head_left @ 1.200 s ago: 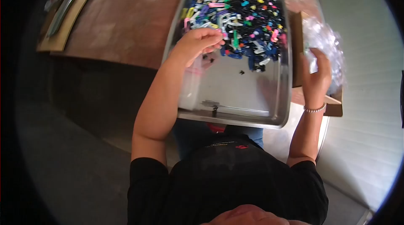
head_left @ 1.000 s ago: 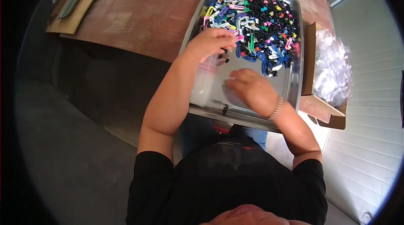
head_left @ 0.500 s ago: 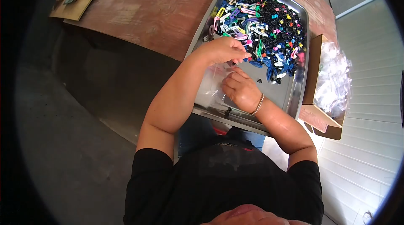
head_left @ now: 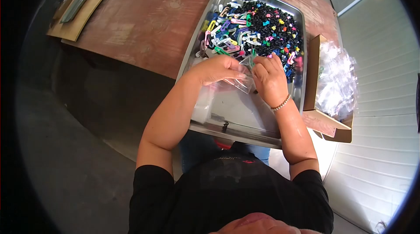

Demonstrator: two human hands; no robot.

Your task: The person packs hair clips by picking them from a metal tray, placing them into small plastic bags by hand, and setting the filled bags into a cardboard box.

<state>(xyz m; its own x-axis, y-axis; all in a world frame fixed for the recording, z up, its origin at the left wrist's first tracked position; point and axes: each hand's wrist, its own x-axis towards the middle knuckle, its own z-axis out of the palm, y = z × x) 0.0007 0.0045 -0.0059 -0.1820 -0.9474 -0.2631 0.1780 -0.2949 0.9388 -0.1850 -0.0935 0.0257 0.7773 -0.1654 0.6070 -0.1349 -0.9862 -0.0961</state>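
A small clear plastic bag (head_left: 243,84) is stretched between my two hands above the tray. My left hand (head_left: 221,70) is closed on its left side, thumb and fingers pinching the film. My right hand (head_left: 270,81), wearing a beaded bracelet, has curled fingers at the bag's right edge; the fingertips are partly hidden. Just beyond them lies a heap of snap hair clips (head_left: 225,37) in many colours, and to its right small black claw clips (head_left: 280,26) mixed with bright ones. More flat clear bags (head_left: 202,105) lie in the tray under my left forearm.
The metal tray (head_left: 186,68) rests on a worn reddish wooden table (head_left: 144,19). To its right stands an open cardboard box (head_left: 311,74) filled with clear plastic packets (head_left: 336,81). A few black clips (head_left: 225,126) lie near the tray's front edge. Boards (head_left: 83,11) lie at the table's far left.
My right hand has moved up and right, toward the clips. The bag is now lifted and spread between both hands. The view has shifted slightly, moving the tray left in the picture.
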